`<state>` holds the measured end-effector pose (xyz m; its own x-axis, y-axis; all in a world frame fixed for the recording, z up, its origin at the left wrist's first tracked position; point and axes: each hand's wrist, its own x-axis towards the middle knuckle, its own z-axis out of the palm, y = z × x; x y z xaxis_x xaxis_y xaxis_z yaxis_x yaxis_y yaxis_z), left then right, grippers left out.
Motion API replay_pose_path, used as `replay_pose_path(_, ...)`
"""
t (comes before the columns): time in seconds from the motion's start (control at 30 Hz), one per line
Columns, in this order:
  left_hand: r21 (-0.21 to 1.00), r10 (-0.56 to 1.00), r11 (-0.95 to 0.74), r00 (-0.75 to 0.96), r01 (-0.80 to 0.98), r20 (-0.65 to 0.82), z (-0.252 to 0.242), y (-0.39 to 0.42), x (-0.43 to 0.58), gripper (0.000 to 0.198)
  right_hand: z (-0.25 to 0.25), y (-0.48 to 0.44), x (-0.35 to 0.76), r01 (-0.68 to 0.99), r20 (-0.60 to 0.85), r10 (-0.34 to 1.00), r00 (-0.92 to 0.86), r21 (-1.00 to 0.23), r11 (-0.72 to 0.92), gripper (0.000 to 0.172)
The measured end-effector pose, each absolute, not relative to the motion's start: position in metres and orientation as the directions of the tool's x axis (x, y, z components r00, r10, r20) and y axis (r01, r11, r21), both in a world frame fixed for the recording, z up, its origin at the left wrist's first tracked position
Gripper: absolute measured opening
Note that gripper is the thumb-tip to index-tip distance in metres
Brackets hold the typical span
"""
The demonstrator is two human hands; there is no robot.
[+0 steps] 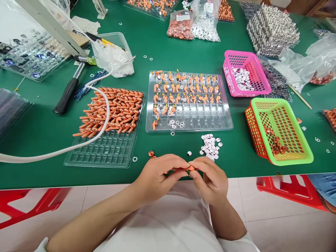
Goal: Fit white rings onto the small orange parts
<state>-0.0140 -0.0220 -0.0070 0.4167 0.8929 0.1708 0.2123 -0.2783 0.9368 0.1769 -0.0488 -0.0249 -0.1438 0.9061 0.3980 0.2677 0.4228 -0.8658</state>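
Observation:
Both hands meet at the table's front edge around a small orange plastic part [191, 168]. My left hand [164, 173] pinches it from one side, and my right hand [210, 178] pinches the other; the fingertips cover much of it. Just beyond my left hand lies a loose orange piece [151, 153]. A pile of small white discs [210, 147] is beyond my right hand. Farther back, a clear compartment tray [207, 119] holds rows of curved orange parts and several white rings. To its left, stacked orange parts [112, 108] cover most of another clear tray [105, 150].
A green basket [296, 140] with brown-orange pieces and a pink basket [246, 57] of white discs stand right. At left lie a black-handled hammer [67, 94] and a white cable [106, 119]. Filled bags [181, 26] sit at the back. A person's leg [324, 187] shows at right.

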Motion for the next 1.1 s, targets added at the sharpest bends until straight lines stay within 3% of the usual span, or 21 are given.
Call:
replay_pose_path(0.07,0.977,0.912,0.041,0.393,0.208,-0.122,-0.002,-0.018,-0.015,0.017,-0.025,-0.048,0.180,0.296,0.421,0.895,-0.146,-0.845,0.446,0.042)
replay_pose_path(0.17,0.869,0.762,0.482,0.437,0.110,-0.478,0.000,-0.013,-0.015,0.015,-0.026,-0.047,0.182,0.344,0.475,0.862,-0.179,-0.791,0.507,0.047)
replay_pose_path(0.33,0.551,0.488,0.825,0.646,-0.124,-0.586,-0.007,-0.006,-0.015,0.028,-0.024,-0.043,0.183,0.335,0.568,0.773,-0.284,-0.696,0.635,0.054)
replay_pose_path(0.43,0.423,0.401,0.892,0.710,-0.159,-0.578,-0.011,-0.005,-0.014,0.030,-0.022,-0.040,0.184,0.295,0.595,0.730,-0.338,-0.669,0.682,0.057)
replay_pose_path(0.53,0.381,0.377,0.909,0.723,-0.169,-0.578,-0.013,-0.005,-0.012,0.030,-0.021,-0.038,0.186,0.264,0.592,0.713,-0.376,-0.669,0.695,0.056)
replay_pose_path(0.77,0.394,0.425,0.893,0.693,-0.216,-0.583,-0.013,-0.006,-0.009,0.025,-0.026,-0.037,0.192,0.169,0.453,0.801,-0.392,-0.820,0.546,0.056)
replay_pose_path(1.1,0.375,0.455,0.886,0.667,-0.272,-0.590,-0.012,-0.007,-0.008,0.025,-0.027,-0.037,0.196,0.157,0.409,0.823,-0.394,-0.852,0.499,0.045)
